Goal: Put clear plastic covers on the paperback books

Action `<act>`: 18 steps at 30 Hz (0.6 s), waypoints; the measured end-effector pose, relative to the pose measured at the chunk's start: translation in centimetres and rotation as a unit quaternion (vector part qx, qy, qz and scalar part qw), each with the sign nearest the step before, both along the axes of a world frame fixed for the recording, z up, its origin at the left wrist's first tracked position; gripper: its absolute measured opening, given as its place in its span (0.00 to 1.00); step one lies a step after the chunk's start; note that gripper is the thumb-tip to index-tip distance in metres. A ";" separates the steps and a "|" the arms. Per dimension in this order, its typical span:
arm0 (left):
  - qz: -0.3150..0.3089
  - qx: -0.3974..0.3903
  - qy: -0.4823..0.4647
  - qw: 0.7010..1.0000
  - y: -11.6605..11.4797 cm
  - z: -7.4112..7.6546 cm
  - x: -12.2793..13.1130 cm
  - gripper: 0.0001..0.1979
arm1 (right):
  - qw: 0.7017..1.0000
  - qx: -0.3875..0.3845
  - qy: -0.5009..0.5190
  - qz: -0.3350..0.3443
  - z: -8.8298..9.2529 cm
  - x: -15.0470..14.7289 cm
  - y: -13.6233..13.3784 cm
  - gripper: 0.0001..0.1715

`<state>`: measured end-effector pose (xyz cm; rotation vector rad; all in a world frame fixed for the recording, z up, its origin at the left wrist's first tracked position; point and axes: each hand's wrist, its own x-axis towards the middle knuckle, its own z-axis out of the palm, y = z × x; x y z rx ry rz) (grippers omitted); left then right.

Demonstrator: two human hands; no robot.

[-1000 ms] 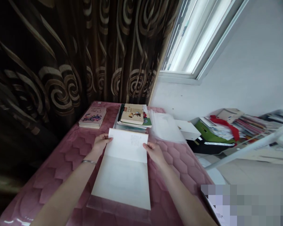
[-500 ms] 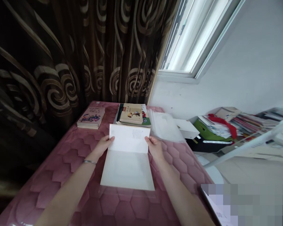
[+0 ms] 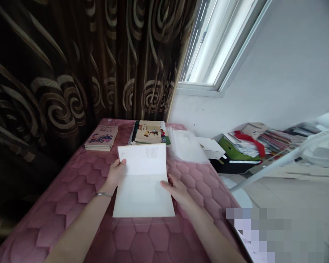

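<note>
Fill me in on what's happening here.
A person has what looks like an open book in front of them, its pale pages facing up. The left hand holds its upper left edge; the right hand is at the right edge, thumb over the page just below the fold. Beyond it, two stacks of books, left and middle, sit on the pink surface.

Book stacks (image 3: 101,138) (image 3: 150,133) and translucent sheets (image 3: 185,145) on pink hexagon-patterned surface (image 3: 79,199)
</note>
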<state>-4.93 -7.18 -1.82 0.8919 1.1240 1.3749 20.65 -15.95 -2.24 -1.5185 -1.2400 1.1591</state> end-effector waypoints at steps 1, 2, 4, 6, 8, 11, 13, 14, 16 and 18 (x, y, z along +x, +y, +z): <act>0.011 -0.003 0.000 1.000 -0.1 0.2 -0.1 0.25 | 1.000 -0.015 0.026 0.004 0.0 -0.2 -0.7 0.23; 0.023 -0.006 0.000 1.000 -0.2 0.3 -0.2 0.25 | 0.998 -0.029 0.050 0.012 -0.1 -0.3 -1.4 0.24; 0.051 -0.013 0.005 0.999 -0.6 0.4 -0.5 0.24 | 0.995 -0.058 0.077 0.030 -0.1 -0.3 -2.6 0.24; 0.080 -0.023 0.015 0.996 -1.6 0.3 -0.7 0.22 | 0.993 -0.092 0.072 0.030 0.3 0.4 -3.2 0.25; 0.107 -0.034 0.029 0.993 -3.6 0.0 -0.8 0.20 | 0.991 -0.119 0.053 0.040 1.1 1.8 -2.9 0.24; 0.126 -0.041 0.067 0.989 -8.3 -0.6 -1.0 0.19 | 0.990 -0.098 0.005 0.101 2.9 4.3 -0.4 0.19; 0.088 -0.054 0.101 0.990 -12.0 -0.8 -1.1 0.19 | 0.985 -0.072 -0.049 0.148 3.9 5.6 2.3 0.18; 0.068 -0.074 0.116 0.988 -13.7 -0.8 -1.1 0.20 | 0.983 -0.048 -0.078 0.158 4.3 5.9 3.8 0.17; 0.018 -0.127 0.145 0.981 -16.5 -0.7 -1.1 0.20 | 0.973 -0.026 -0.149 0.175 4.7 5.8 6.8 0.15; -0.006 -0.141 0.170 0.975 -18.0 -0.8 -1.0 0.19 | 0.970 -0.014 -0.169 0.175 4.8 4.8 9.3 0.14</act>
